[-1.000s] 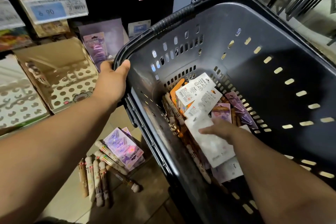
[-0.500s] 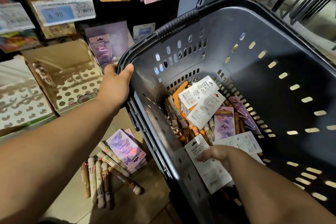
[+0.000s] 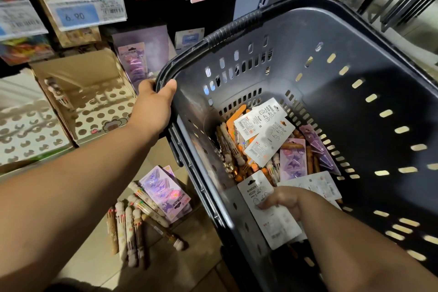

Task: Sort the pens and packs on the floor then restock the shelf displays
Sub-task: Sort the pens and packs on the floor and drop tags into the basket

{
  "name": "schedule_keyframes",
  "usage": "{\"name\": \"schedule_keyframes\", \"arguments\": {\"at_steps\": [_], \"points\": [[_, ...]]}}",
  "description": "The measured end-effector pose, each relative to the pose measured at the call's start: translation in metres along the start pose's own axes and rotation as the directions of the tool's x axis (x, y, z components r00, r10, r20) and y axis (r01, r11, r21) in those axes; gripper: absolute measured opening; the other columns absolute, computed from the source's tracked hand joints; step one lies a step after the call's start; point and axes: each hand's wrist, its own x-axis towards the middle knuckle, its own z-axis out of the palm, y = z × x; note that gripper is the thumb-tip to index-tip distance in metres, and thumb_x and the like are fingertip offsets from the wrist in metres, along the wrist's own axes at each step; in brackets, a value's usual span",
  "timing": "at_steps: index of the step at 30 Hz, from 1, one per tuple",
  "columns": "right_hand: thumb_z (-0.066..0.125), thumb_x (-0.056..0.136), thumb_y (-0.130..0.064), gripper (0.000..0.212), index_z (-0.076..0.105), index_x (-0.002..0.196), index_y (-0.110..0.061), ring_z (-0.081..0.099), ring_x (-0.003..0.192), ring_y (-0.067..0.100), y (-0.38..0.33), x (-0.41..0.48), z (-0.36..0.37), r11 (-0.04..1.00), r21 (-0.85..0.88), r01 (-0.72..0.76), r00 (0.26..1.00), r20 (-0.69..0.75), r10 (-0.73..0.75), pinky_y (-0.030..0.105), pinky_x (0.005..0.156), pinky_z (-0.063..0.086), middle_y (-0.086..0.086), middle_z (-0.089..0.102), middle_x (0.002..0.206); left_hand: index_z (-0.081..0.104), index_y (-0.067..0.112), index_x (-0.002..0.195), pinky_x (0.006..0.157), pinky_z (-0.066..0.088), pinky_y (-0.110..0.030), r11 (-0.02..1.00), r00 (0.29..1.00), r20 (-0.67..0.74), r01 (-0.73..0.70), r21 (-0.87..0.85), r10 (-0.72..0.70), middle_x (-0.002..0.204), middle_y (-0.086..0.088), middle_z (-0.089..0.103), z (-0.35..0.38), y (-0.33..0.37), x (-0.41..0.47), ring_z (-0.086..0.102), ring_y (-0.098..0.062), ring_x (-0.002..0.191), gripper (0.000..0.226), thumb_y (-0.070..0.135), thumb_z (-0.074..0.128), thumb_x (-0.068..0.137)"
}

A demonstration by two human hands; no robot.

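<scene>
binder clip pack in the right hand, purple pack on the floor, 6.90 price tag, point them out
binder clip pack (image 3: pixel 279 227): head view, white card's lower half
purple pack (image 3: pixel 163 191): head view, shiny front
price tag (image 3: pixel 78 15): head view, blue panel

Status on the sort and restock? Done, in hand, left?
Early. Done: a few pens and a purple pack lie grouped on the floor. In hand: the left hand grips the basket rim; the right hand pinches a white binder-clip pack inside it. Left: a heap of pens and packs fills the basket bottom, and the display box holes look nearly all unfilled.
</scene>
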Motion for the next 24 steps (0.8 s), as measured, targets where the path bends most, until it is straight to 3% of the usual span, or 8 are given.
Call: {"name": "schedule_keyframes", "arguments": {"at_steps": [2, 5, 9, 12, 16, 17, 21, 24], "points": [[0.096, 0.044, -0.018, 0.086, 0.062, 0.122, -0.004, 0.061, 0.112, 0.042, -0.001, -0.002, 0.001, 1.000, 0.027, -0.011, 1.000, 0.008, 0.010, 0.062, 0.104, 0.039, 0.022, 0.065, 0.120, 0.044, 0.016, 0.129, 0.094, 0.050, -0.040, 1.000, 1.000, -0.004, 0.003, 0.006, -0.003, 0.110, -0.002, 0.060, 0.000, -0.001, 0.001, 0.061, -0.023, 0.103, 0.047, 0.047, 0.053, 0.095], [0.081, 0.065, -0.008, 0.067, 0.056, 0.127, -0.001, 0.061, 0.114, 0.041, -0.006, -0.004, 0.007, 0.997, 0.072, -0.036, 0.998, 0.046, 0.033, 0.063, 0.105, 0.035, 0.023, 0.064, 0.122, 0.043, 0.015, 0.130, 0.094, 0.050, -0.040, 1.000, 1.000, -0.005, 0.003, 0.000, -0.003, 0.106, 0.000, 0.059, -0.001, 0.000, 0.000, 0.060, -0.023, 0.102, 0.047, 0.046, 0.053, 0.095], [0.080, 0.067, -0.009, 0.065, 0.055, 0.127, -0.002, 0.061, 0.113, 0.040, -0.013, -0.007, 0.014, 0.997, 0.079, -0.022, 0.997, 0.078, 0.016, 0.063, 0.105, 0.036, 0.022, 0.065, 0.119, 0.044, 0.016, 0.127, 0.097, 0.049, -0.042, 1.000, 1.000, -0.003, 0.003, 0.004, -0.003, 0.108, -0.001, 0.060, -0.001, 0.000, -0.002, 0.060, -0.024, 0.103, 0.044, 0.045, 0.053, 0.096], [0.072, 0.078, -0.005, 0.044, 0.059, 0.120, -0.004, 0.066, 0.104, 0.037, -0.021, -0.008, 0.020, 0.992, 0.123, 0.005, 0.995, 0.095, -0.017, 0.060, 0.104, 0.039, 0.020, 0.069, 0.111, 0.046, 0.014, 0.129, 0.098, 0.049, -0.043, 1.000, 1.000, -0.006, -0.001, 0.002, 0.001, 0.113, -0.003, 0.061, -0.002, 0.000, -0.001, 0.061, -0.023, 0.104, 0.047, 0.045, 0.053, 0.095], [0.091, 0.051, -0.008, 0.077, 0.059, 0.121, -0.005, 0.061, 0.111, 0.041, -0.032, -0.005, 0.022, 0.989, 0.140, 0.055, 0.992, 0.101, -0.069, 0.064, 0.106, 0.034, 0.020, 0.068, 0.112, 0.046, 0.015, 0.129, 0.099, 0.049, -0.047, 1.000, 1.000, -0.014, -0.001, 0.018, 0.002, 0.115, -0.005, 0.061, -0.001, 0.002, -0.002, 0.061, -0.026, 0.106, 0.052, 0.049, 0.056, 0.090], [0.090, 0.050, -0.008, 0.075, 0.059, 0.119, -0.005, 0.061, 0.110, 0.041, -0.035, -0.004, 0.023, 0.989, 0.135, 0.067, 0.991, 0.107, -0.082, 0.065, 0.106, 0.033, 0.019, 0.069, 0.110, 0.045, 0.016, 0.130, 0.100, 0.048, -0.046, 1.000, 1.000, -0.021, -0.012, 0.022, 0.012, 0.117, -0.005, 0.061, -0.001, 0.002, -0.003, 0.060, -0.026, 0.107, 0.053, 0.048, 0.057, 0.090], [0.075, 0.065, -0.006, 0.046, 0.062, 0.109, -0.007, 0.067, 0.095, 0.034, -0.049, -0.009, 0.028, 0.979, 0.146, 0.143, 0.980, 0.119, -0.160, 0.061, 0.100, 0.042, 0.015, 0.072, 0.096, 0.037, 0.018, 0.139, 0.110, 0.039, -0.038, 0.992, 0.991, -0.063, -0.111, 0.066, 0.115, 0.135, -0.007, 0.047, -0.002, 0.009, -0.007, 0.049, -0.021, 0.122, 0.065, 0.044, 0.064, 0.085], [0.078, 0.065, -0.012, 0.047, 0.061, 0.109, -0.007, 0.068, 0.090, 0.030, -0.061, -0.016, 0.029, 0.967, 0.152, 0.202, 0.974, 0.074, -0.215, 0.049, 0.085, 0.051, 0.012, 0.071, 0.092, 0.036, 0.016, 0.141, 0.105, 0.026, -0.022, 0.957, 0.971, -0.073, -0.209, 0.203, 0.228, 0.140, -0.008, 0.037, -0.003, 0.014, -0.010, 0.037, -0.018, 0.128, 0.054, 0.024, 0.062, 0.094]]}}
